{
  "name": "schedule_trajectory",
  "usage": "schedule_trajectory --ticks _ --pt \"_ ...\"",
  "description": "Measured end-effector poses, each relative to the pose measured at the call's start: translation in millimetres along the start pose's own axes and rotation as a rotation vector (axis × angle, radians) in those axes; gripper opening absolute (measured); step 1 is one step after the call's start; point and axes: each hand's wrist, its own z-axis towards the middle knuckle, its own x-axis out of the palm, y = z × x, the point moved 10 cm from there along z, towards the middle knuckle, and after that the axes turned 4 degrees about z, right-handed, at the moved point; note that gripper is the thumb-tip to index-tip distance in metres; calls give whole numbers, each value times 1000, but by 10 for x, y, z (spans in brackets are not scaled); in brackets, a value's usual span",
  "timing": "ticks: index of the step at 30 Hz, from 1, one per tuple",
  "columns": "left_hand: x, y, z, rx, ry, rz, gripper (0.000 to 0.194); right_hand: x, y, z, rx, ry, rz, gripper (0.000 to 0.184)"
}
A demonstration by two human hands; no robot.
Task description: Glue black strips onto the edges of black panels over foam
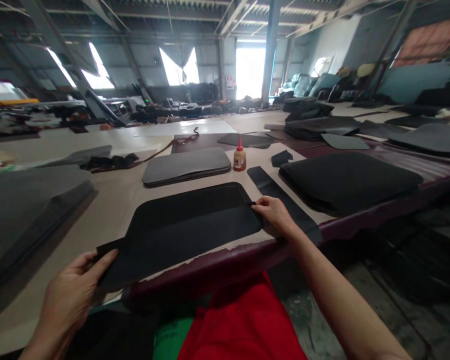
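A black sheet panel [195, 195] with rounded corners lies on the table in front of me. Across its near part runs a smooth black strip [187, 232], slightly lighter than the panel. My left hand [73, 285] pinches the strip's left end between thumb and fingers, near the table edge. At the other end, my right hand [272, 210] pinches a corner of the strip over the panel's right side. Just behind the panel stands a small glue bottle [239, 159] with a red pointed cap, upright and touched by neither hand.
Behind the panel is a stack of grey panels [187, 165]. To the right sit a loose black strip [273, 192] and a black panel stack [352, 177]. A large grey stack [30, 205] fills the left side. Maroon sheeting [210, 265] hangs over the table's near edge.
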Motion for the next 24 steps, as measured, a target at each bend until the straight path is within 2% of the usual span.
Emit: schedule_trajectory --ticks 4,9,14,24 --pt "-134 97 118 -41 -125 293 39 -15 32 -3 -8 -11 -81 20" --pt "-162 -12 178 50 -171 499 34 -12 59 -25 -11 -13 -159 16" --pt "-123 -50 99 29 -170 510 24 -4 63 -38 -17 -8 -202 14" --pt "-90 33 158 114 -151 573 37 22 87 -58 -32 -2 -292 11"
